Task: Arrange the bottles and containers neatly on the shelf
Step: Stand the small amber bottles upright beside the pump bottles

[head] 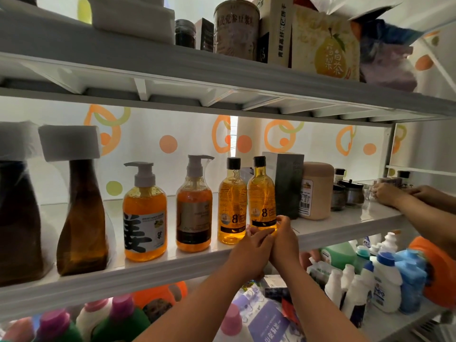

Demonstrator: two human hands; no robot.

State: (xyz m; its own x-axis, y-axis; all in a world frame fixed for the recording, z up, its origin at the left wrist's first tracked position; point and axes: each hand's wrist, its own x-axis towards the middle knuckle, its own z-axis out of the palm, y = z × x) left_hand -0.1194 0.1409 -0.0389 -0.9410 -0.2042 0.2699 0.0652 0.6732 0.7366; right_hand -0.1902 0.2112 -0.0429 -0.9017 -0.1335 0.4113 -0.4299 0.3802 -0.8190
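At shelf (148, 272) front edge: left hand (251, 248), right hand (283, 240) grips clamped on amber bottle (262, 193).

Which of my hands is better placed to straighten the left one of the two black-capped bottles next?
Left. Your left hand is next to the left bottle; your right hand holds the far side of the right bottle.

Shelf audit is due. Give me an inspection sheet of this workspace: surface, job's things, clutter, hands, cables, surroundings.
Surface: white middle shelf, glossy.
Job's things: brown bottles, pump bottles, left amber bottle and right amber bottle, upright in one row.
Clutter: dark box, tan jar and small jars at the right end.
Hands: left hand and right hand both grip the right amber bottle near its base.
Cables: nothing seen.
Surroundings: tin and boxes above; detergent bottles below; a third arm reaches toward the small jars.
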